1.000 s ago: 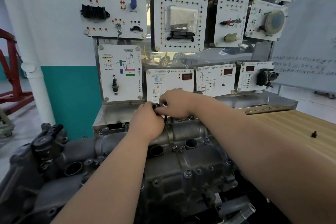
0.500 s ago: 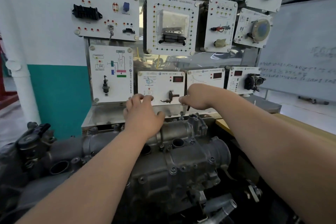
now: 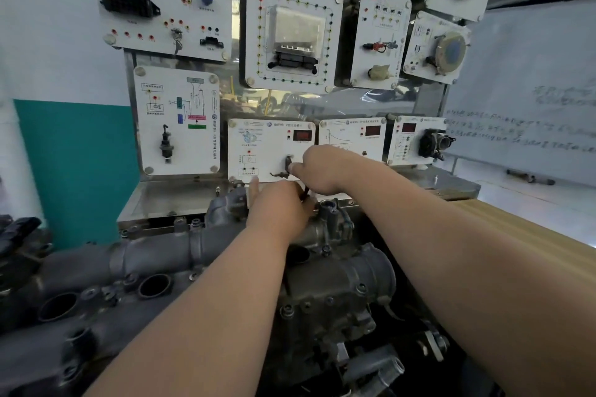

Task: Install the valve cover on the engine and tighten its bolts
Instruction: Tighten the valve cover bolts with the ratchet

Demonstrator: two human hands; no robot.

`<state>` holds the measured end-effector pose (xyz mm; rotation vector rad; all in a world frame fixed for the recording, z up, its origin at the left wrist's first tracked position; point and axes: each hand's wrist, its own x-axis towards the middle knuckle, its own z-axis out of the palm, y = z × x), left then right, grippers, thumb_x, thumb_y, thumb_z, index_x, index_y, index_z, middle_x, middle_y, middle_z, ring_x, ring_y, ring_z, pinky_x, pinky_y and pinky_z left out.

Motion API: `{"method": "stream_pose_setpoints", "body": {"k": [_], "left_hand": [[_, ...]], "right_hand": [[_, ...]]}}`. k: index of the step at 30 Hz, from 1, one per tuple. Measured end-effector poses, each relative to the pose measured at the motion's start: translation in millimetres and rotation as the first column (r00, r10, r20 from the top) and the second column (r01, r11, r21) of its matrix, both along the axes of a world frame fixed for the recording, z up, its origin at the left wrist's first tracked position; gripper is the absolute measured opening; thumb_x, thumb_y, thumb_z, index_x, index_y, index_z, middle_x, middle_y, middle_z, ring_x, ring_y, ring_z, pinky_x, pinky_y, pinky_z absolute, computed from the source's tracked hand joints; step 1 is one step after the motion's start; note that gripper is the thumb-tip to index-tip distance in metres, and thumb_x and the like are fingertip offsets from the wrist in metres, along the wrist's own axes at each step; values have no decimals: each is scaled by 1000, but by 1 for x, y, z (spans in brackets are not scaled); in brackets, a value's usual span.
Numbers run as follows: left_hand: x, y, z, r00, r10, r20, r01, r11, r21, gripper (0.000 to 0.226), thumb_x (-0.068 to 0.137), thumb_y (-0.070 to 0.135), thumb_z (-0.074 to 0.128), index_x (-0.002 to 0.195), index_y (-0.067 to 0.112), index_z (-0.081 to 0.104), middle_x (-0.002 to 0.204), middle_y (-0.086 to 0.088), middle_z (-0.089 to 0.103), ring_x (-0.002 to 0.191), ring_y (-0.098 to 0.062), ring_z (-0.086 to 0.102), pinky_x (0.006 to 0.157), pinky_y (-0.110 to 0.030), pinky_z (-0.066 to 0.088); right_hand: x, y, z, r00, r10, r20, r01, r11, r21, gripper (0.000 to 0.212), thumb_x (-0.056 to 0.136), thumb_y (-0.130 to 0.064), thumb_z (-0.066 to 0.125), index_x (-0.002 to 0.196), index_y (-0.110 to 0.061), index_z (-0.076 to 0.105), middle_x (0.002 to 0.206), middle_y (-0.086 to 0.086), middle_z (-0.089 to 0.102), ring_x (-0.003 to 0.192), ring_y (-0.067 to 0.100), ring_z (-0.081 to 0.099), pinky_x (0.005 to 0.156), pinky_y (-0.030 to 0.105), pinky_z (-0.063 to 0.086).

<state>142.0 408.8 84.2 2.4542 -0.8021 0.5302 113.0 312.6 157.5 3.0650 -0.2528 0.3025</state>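
Two bare forearms reach forward from the bottom edge, over a grey engine (image 3: 325,296) that fills the lower part of the view. The valve cover (image 3: 154,255) lies on top of the engine, a long grey casting with round open holes running off to the left. Small bolts (image 3: 326,250) sit along its edges, though blur hides how far in they are.

At the cover's far end the two hands come together. The left hand (image 3: 280,206) shows its back to the camera with one finger pointing straight up. Its other fingers are hidden, so I cannot tell whether it grasps anything. The right hand (image 3: 317,171), just beyond it, is curled around a dark thin tool (image 3: 305,193) that pokes down between the two hands.

To the right runs a pale wooden surface (image 3: 522,235). Behind the engine a steel shelf (image 3: 174,196) carries a stand of white training panels (image 3: 180,119) with sockets, red displays and mounted parts. Farther back are a teal and white wall (image 3: 74,171) and, at right, a whiteboard (image 3: 532,74) with faint writing.
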Motion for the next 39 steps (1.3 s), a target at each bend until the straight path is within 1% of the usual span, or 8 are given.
{"method": "stream_pose_setpoints", "body": {"k": [2,6,16,22,26,29,33,39], "left_hand": [[1,1,0,988,-123,-88,111,985,-132,27,92,34,50,84,13,66,80,-7,66,82,-29,61,77,-34,46],[6,-1,1,976,-160,-145,121,962,-243,30,90,32,55,62,19,52,61,2,53,56,-16,47,46,-25,30],[10,-5,0,977,-127,-172,79,962,-261,38,90,36,54,56,21,48,57,4,50,52,-10,45,46,-22,30],[7,-5,1,975,-115,-191,70,972,-225,36,91,35,52,57,24,46,59,3,51,55,-18,47,48,-24,32],[6,-4,-1,969,-114,-218,60,969,-240,32,89,34,53,60,25,46,61,3,53,59,-20,52,52,-25,38],[6,-3,-1,962,-130,-240,59,957,-284,24,87,35,55,67,23,53,66,0,58,65,-22,57,56,-28,44],[5,-3,0,967,-143,-212,81,957,-279,24,91,34,51,88,13,64,77,-5,62,73,-28,58,61,-31,46],[9,-3,-2,968,-153,-199,111,971,-210,44,94,38,48,56,18,46,59,0,50,58,-21,47,50,-26,31]], "right_hand": [[-5,6,1,999,-21,-28,19,997,-73,39,105,-29,28,81,-8,50,74,2,41,74,20,43,69,33,35],[-8,14,4,997,-59,-41,53,991,-121,32,105,-20,29,111,-9,59,82,4,45,81,22,44,68,31,36],[-6,12,4,997,-73,-18,69,987,-148,31,105,-26,31,112,-12,58,73,-3,35,81,22,42,71,35,39],[-10,14,2,997,-58,-56,50,989,-139,32,105,-20,30,117,-6,56,111,12,56,85,24,43,71,33,39],[-4,18,4,988,-106,-111,87,982,-166,31,99,-14,35,121,-9,57,83,2,46,80,22,45,59,31,36],[-1,30,8,976,-132,-175,111,986,-126,33,95,-8,38,121,-9,59,98,6,58,84,25,52,70,32,41],[-3,31,18,955,-102,-277,104,995,-8,27,99,-9,36,83,-4,57,72,11,56,49,19,49,46,26,35],[-25,12,39,936,-63,-345,69,998,5,28,90,-31,63,74,-8,63,52,2,66,45,15,61,49,22,50]]}}
